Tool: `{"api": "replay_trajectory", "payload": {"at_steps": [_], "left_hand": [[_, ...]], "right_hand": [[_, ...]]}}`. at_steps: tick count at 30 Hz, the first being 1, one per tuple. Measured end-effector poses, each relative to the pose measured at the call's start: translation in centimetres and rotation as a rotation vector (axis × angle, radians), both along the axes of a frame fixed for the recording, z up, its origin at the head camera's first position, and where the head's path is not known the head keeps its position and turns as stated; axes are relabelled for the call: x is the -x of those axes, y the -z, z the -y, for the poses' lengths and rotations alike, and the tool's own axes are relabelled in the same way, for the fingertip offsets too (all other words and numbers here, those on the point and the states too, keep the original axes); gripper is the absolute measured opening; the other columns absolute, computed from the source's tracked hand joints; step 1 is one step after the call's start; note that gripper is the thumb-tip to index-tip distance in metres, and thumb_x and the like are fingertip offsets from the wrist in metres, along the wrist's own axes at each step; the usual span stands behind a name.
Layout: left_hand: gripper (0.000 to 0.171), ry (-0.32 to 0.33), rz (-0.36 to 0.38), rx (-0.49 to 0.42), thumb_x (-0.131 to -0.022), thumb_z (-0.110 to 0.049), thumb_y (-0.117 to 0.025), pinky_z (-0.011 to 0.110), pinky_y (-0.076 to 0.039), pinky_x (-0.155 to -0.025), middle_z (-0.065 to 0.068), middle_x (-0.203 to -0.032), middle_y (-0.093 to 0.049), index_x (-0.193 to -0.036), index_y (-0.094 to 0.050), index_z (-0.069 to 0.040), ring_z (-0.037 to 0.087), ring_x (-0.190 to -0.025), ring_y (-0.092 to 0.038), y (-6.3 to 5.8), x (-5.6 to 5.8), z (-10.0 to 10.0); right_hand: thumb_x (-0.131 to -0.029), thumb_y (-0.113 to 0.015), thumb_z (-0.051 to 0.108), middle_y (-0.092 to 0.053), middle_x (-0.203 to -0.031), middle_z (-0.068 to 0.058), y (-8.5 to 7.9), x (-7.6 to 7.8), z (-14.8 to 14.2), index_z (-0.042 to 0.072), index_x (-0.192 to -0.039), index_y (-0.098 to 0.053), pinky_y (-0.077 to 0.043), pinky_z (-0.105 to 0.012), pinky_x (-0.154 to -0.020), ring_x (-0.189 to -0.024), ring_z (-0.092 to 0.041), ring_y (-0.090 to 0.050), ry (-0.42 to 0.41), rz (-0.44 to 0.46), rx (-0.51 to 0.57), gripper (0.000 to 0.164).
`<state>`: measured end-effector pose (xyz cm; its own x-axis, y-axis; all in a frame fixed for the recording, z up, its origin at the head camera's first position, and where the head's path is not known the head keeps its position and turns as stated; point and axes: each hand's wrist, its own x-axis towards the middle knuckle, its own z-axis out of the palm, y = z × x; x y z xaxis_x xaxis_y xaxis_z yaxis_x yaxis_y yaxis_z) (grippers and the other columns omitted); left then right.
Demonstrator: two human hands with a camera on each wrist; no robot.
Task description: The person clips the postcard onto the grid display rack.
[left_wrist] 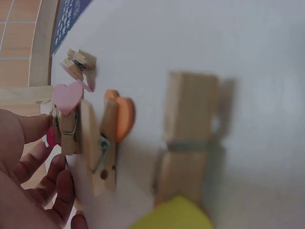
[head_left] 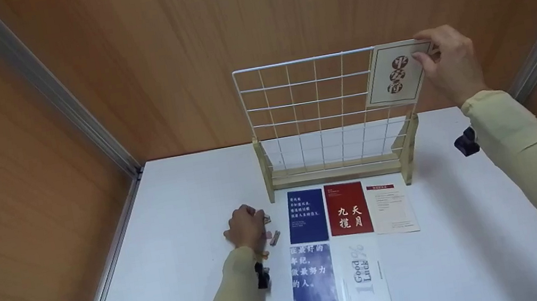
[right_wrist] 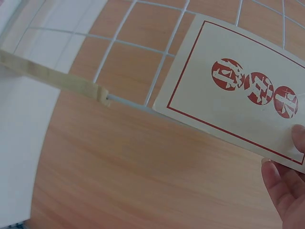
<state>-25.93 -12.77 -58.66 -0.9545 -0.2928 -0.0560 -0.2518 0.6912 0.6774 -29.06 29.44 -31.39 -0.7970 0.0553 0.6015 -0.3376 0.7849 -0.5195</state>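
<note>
At the upper right of the wire grid (head_left: 312,80), my right hand (head_left: 451,59) pinches a cream card (right_wrist: 190,90) by its corner, thumb on the front. The card has a thin border and three round red-brown character seals, and it lies against the grid's top right part. Down on the table, my left hand (head_left: 246,228) is among small wooden clothespins. In the left wrist view its thumb and forefinger pinch a clothespin with a magenta heart (left_wrist: 50,137), right beside a clothespin with a pink heart (left_wrist: 68,98). A clothespin with an orange heart (left_wrist: 125,118) stands close by.
The grid stands in a wooden base (head_left: 337,173). Before it lie a blue card (head_left: 307,225), a red card (head_left: 345,200), a white printed card (head_left: 395,216), a second blue card (head_left: 315,294) and a "Good Luck" card (head_left: 376,287). A clothespin with a yellow piece (left_wrist: 188,114) lies nearer the wrist.
</note>
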Motion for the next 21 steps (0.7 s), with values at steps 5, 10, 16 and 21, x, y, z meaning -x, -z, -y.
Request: {"api": "replay_trajectory", "payload": {"at_steps": [5, 10, 16, 21], "left_hand": [[0.013, 0.034, -0.043, -0.039, -0.093, -0.027, -0.067, 0.052, -0.032, -0.090, -0.001, -0.082, -0.064, -0.093, -0.066, -0.014, 0.023, -0.084, -0.059, -0.1, -0.1, 0.8], [0.011, 0.064, -0.056, -0.100, -0.094, -0.025, -0.067, 0.053, -0.029, -0.093, -0.001, -0.083, -0.064, -0.096, -0.067, -0.014, 0.023, -0.085, -0.058, -0.7, 0.0, 1.1], [0.012, 0.091, -0.066, -0.145, -0.095, -0.025, -0.067, 0.052, -0.027, -0.093, -0.001, -0.089, -0.064, -0.100, -0.068, -0.014, 0.022, -0.089, -0.057, -2.2, 0.5, 1.0], [0.010, 0.147, -0.149, -0.097, -0.093, -0.022, -0.068, 0.053, -0.031, -0.090, -0.002, -0.088, -0.065, -0.096, -0.069, -0.013, 0.019, -0.083, -0.059, -4.0, 1.1, 0.6]], "right_hand": [[-0.096, -0.065, 0.008, -0.058, -0.122, -0.019, 0.1, 0.1, 0.4, 0.002, -0.129, -0.062, -0.049, -0.052, -0.094, -0.108, -0.033, -0.058, -0.001, -0.001, 0.004, 0.033], [-0.095, -0.066, 0.007, -0.058, -0.121, -0.019, 0.5, 0.1, 0.6, 0.003, -0.128, -0.064, -0.048, -0.052, -0.094, -0.110, -0.035, -0.058, 0.007, -0.026, -0.011, 0.034], [-0.094, -0.067, 0.005, -0.058, -0.119, -0.019, 0.8, 0.5, 0.9, 0.003, -0.127, -0.066, -0.050, -0.052, -0.092, -0.108, -0.034, -0.059, 0.009, -0.059, -0.042, 0.033], [-0.094, -0.067, 0.006, -0.059, -0.120, -0.018, 0.7, 0.7, 1.2, 0.004, -0.127, -0.067, -0.049, -0.051, -0.093, -0.109, -0.034, -0.059, -0.002, -0.064, -0.037, 0.033]]}}
